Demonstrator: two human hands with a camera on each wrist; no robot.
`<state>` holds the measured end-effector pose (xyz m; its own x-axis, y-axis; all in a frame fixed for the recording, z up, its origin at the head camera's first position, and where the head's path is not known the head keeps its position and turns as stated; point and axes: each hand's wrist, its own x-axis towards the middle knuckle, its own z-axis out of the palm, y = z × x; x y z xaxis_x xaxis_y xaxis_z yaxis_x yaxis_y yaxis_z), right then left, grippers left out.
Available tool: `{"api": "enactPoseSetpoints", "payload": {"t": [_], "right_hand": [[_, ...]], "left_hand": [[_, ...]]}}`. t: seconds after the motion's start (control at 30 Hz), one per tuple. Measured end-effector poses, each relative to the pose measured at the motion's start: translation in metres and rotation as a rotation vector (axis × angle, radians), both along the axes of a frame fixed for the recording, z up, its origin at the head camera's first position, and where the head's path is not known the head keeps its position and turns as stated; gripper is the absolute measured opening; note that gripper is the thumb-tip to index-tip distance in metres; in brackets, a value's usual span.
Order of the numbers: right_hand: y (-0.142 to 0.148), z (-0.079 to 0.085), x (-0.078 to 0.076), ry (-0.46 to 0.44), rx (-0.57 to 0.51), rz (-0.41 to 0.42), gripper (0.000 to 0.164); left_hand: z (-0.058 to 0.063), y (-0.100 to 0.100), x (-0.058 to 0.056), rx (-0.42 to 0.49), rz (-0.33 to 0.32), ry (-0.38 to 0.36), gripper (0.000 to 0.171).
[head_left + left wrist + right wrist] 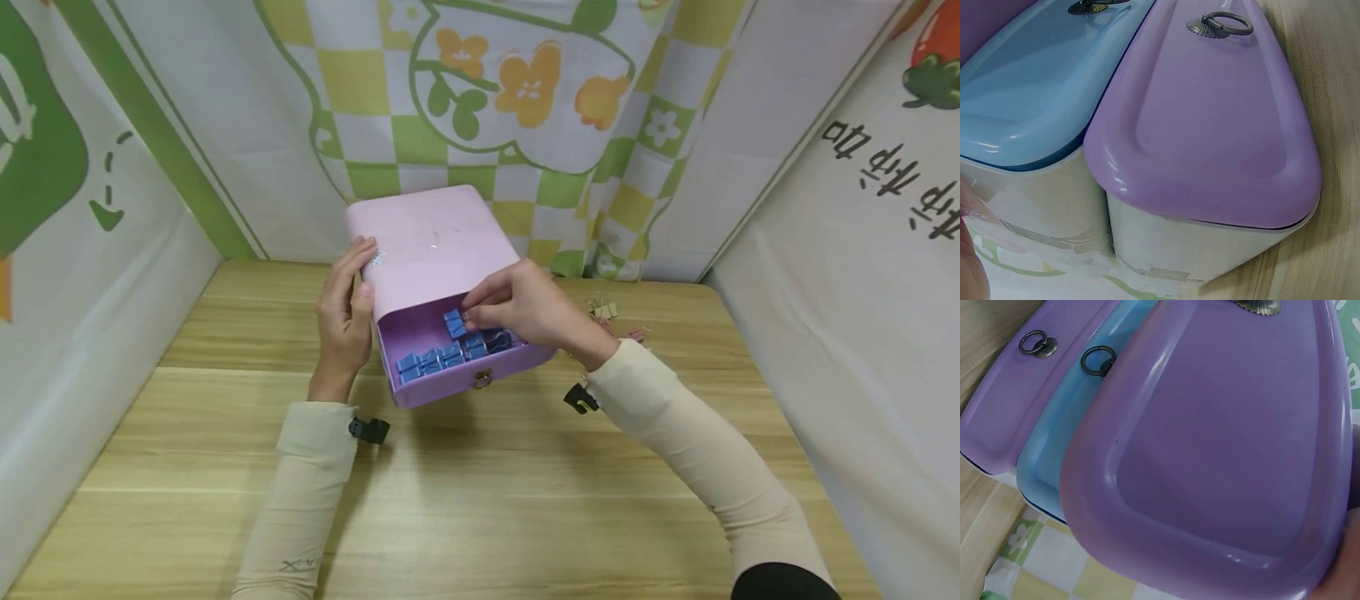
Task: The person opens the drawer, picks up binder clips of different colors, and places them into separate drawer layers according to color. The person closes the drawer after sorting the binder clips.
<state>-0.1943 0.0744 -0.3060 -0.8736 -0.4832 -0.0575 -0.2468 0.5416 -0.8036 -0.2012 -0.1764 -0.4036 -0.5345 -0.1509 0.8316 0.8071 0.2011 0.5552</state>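
Right hand (528,307): fingers pinching a blue clip (454,323) at the open drawer (435,388); box (442,242) near tabletop's (525,508) far edge. Left hand (345,317): fingers unclenched against box's left side. Best: brace box there, avoid snagging neighbouring clips (430,362).

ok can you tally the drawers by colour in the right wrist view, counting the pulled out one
Purple drawers: 2
Blue drawer: 1
Total: 3 drawers in that view
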Motion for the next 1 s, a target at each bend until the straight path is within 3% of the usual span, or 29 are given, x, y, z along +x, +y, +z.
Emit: {"api": "enactPoseSetpoints", "payload": {"t": [0.17,0.33,0.57,0.8,0.9,1.0], "right_hand": [[-0.003,-0.005,0.0,-0.042,0.008,0.012,0.018],[-0.003,-0.005,0.0,-0.001,0.071,0.009,0.019],[0.009,0.018,0.005,0.124,0.17,-0.015,0.023],[0.039,0.052,0.019,0.119,0.046,-0.086,0.023],[0.054,0.058,0.029,0.078,-0.003,-0.099,0.022],[0.065,0.054,0.04,0.03,-0.056,-0.065,0.022]], "left_hand": [[-0.001,0.001,0.001,-0.001,0.01,0.001,0.048],[-0.005,0.001,-0.001,-0.001,0.017,0.0,0.049],[-0.006,0.002,-0.002,0.001,0.012,0.002,0.049],[-0.006,0.001,-0.005,-0.008,0.024,-0.003,0.049],[-0.002,0.001,-0.001,-0.007,0.013,-0.006,0.049],[0.002,0.001,0.002,-0.006,0.004,-0.013,0.048]]}}
